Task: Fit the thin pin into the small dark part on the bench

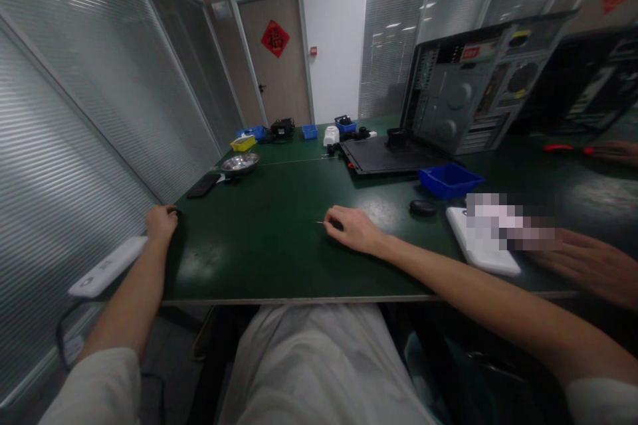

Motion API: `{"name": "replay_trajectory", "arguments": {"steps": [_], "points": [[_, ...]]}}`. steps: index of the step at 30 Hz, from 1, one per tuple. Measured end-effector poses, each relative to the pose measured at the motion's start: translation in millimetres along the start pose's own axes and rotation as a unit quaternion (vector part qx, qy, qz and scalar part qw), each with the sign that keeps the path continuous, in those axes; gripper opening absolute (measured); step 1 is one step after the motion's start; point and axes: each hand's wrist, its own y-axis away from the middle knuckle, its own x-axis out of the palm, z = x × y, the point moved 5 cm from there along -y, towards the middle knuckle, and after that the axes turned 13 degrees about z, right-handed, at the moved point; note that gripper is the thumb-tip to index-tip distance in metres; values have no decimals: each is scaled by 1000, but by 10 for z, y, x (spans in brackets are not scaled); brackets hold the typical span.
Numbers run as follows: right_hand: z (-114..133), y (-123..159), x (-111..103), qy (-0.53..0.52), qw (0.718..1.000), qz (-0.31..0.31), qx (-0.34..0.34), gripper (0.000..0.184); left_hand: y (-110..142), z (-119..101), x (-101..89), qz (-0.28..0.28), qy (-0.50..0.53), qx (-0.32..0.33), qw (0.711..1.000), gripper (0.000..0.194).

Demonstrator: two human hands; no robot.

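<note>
My right hand (353,227) rests on the green table (259,252) near its middle, fingers curled round a small dark tool. A thin, light shaft (319,222) sticks out to the left from its fingertips; the rest is hidden in the hand. At the table's left edge lies my left hand (162,220), fingers curled in. Something dark shows at its fingertips, too small to name. Just below that hand, a long white power strip (107,268) sits along the edge. Right of my right hand is a black oval object (423,208).
An open computer case (448,93) stands at the right behind a black panel (383,155) and a blue tray (450,180). Another person's hand (593,262) is beside a white slab (483,249). A metal bowl (240,163) and a black phone-like slab (203,185) lie at left.
</note>
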Motion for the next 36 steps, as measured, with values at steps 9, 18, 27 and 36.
{"name": "replay_trajectory", "arguments": {"steps": [9,18,27,36], "points": [[-8,-9,7,-1,1000,1,-4,16,10,56,9,-45,-9,-43,998,38],[4,-6,11,4,1000,-8,-9,16,79,-4,-24,-41,-35,-35,998,36],[19,-4,8,4,1000,-3,-8,16,74,-89,-5,-17,-70,-16,997,38],[31,-4,-9,-2,1000,8,-5,16,126,-138,-18,-8,-57,-36,998,36]]}}
